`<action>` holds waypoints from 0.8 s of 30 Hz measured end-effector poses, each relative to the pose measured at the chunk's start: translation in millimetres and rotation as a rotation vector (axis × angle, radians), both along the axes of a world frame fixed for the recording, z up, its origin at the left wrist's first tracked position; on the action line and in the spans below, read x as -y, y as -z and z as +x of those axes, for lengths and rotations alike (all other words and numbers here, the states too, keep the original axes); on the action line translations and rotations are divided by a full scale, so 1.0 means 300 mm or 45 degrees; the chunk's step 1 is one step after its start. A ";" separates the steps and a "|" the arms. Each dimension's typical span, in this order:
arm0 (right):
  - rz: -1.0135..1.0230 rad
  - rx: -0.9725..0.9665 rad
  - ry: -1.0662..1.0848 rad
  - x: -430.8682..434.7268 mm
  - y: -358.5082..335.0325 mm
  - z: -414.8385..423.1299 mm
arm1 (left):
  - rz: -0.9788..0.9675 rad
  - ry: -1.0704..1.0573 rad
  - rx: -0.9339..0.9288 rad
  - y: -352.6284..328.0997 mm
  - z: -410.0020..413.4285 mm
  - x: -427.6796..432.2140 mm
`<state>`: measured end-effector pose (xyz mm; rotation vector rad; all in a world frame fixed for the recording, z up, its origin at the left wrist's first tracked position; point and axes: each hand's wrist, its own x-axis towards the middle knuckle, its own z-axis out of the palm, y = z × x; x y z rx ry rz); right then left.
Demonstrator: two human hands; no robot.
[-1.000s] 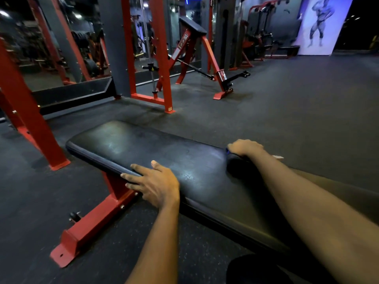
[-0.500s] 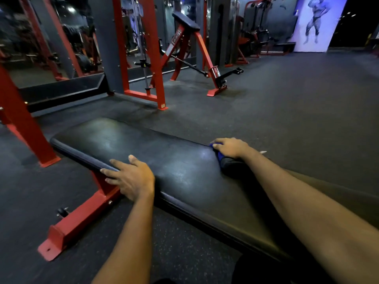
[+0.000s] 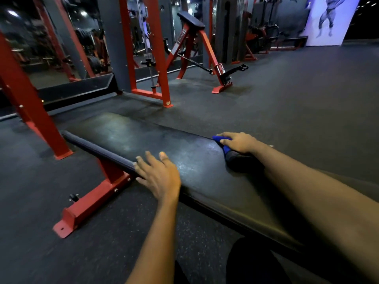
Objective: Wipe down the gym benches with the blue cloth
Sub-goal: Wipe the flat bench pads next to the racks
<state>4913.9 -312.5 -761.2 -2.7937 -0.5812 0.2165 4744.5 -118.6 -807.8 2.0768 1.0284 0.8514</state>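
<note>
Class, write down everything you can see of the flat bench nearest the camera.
The flat bench has a long black padded top, leather-like and slightly shiny, lying level on a red metal frame whose foot rests on the dark floor. The left hand lies flat on its near edge; the right hand holds a blue cloth against its far edge.

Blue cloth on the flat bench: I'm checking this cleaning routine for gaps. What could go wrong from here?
1. The right hand grips the blue cloth bunched up at the far edge of the flat bench, so little fabric may meet the pad and strokes could leave strips unwiped.
2. The left hand rests bare on the near edge; it may leave smudges on the pad.
</note>
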 end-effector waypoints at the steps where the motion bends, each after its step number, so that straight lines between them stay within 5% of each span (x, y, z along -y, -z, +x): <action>1: -0.031 -0.007 0.026 0.037 0.002 -0.007 | 0.015 0.030 -0.008 0.008 -0.006 0.042; 6: -0.094 0.085 0.274 0.110 0.030 -0.028 | 0.064 0.028 0.004 0.021 -0.002 0.068; 12: -0.082 -0.047 0.101 0.237 -0.007 -0.053 | 0.091 0.043 0.022 0.018 -0.005 0.078; 15: -0.171 -0.058 0.323 0.357 0.011 -0.062 | 0.121 0.058 -0.015 0.011 -0.015 0.081; 24: -0.115 -0.088 0.247 0.485 0.003 -0.108 | 0.544 0.630 -0.057 -0.007 -0.045 0.342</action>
